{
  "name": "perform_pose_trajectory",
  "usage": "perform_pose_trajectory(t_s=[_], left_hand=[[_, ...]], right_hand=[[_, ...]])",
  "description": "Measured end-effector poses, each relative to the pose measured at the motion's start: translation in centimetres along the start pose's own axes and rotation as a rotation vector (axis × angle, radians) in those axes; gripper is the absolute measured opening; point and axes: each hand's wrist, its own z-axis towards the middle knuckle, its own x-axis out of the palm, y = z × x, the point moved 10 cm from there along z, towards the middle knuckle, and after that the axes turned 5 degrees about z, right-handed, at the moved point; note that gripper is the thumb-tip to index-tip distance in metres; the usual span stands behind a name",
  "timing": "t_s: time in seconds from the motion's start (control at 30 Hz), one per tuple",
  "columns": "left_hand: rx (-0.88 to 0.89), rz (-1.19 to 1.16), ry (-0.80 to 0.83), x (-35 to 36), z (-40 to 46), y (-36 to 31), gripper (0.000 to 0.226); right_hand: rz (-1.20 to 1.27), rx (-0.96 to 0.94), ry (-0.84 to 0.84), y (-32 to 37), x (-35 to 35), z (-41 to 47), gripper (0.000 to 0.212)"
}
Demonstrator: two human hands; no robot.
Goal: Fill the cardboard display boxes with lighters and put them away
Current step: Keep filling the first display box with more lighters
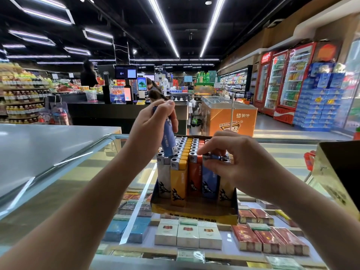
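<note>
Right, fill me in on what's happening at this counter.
A person is loading lighters into a cardboard display box that sits on a glass counter. The left hand holds a blue lighter tilted over the left rows. The right hand pinches another small blue lighter lying across the tops. The box looks nearly full.

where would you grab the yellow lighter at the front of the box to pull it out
Pinch the metal cap of the yellow lighter from straight above. It stands upright in the display box, with the white lighter and the red lighter apparently tight against its sides, so only the cap and front face are free. The box's low front wall covers its base, so lift upward.
</note>
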Motion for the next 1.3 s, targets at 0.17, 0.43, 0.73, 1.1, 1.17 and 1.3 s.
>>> perform_pose_trajectory(t_s=[0.17, 0.43, 0.73, 1.1, 1.17, 1.3], left_hand=[[-0.016, -0.019, 0.007, 0.1, -0.1, 0.1, 0.031], [-0.089, -0.102, -0.013, -0.4, 0.0, 1.4, 0.028], [-0.227, -0.27, 0.04, 0.2, -0.2, 2.7, 0.015], [-0.108, -0.363, 0.161, 1.8, -0.4, 0.9, 0.026], [-0.082, -0.344, 0.183, 1.9, -0.3, 0.7, 0.023], [-0.039, -0.258, 0.238, 2.3, -0.4, 0.4, 0.015]], right_hand=[[-0.044, 0.019, 0.027, -0.4, 0.3, 0.2, 0.016], [-0.129, 0.031, 0.045, -0.9, 0.5, 0.2, 0.018], [0.124, 0.089, -0.166, -1.0, -2.0, 0.1, 0.02], [0.321, 0.114, -0.28, -1.6, -2.8, -0.1, 0.026], [0.357, 0.1, -0.301, -1.6, -3.1, -0.1, 0.025], [0.511, 0.067, -0.335, -1.4, -3.5, -0.1, 0.026]])
